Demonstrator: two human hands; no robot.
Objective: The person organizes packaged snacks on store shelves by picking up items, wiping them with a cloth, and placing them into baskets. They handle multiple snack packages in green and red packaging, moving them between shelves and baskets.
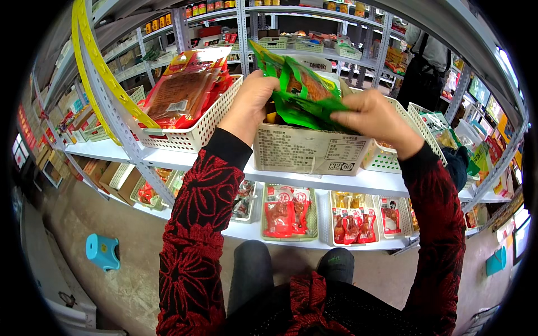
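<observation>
My left hand (251,101) grips the left edge of green plastic food packets (309,107) with a brown food picture or contents on the front. The fingers of my right hand (375,116), slightly blurred, pinch the lower right corner of the green plastic. These packets stand tilted in the mouth of an open cardboard box (290,149) with printing on its front. How many packets are held is hard to tell. To the left of the box, a white perforated basket (180,140) holds red-edged, vacuum-packed brown food (180,96).
The box stands on a white metal shelf (286,177). Below, a lower shelf carries baskets of red meat packets (290,212). Yellow strips (110,80) hang by the left upright. A blue stool (102,251) stands on the floor. Beyond the shelves, at right, is a person (426,63).
</observation>
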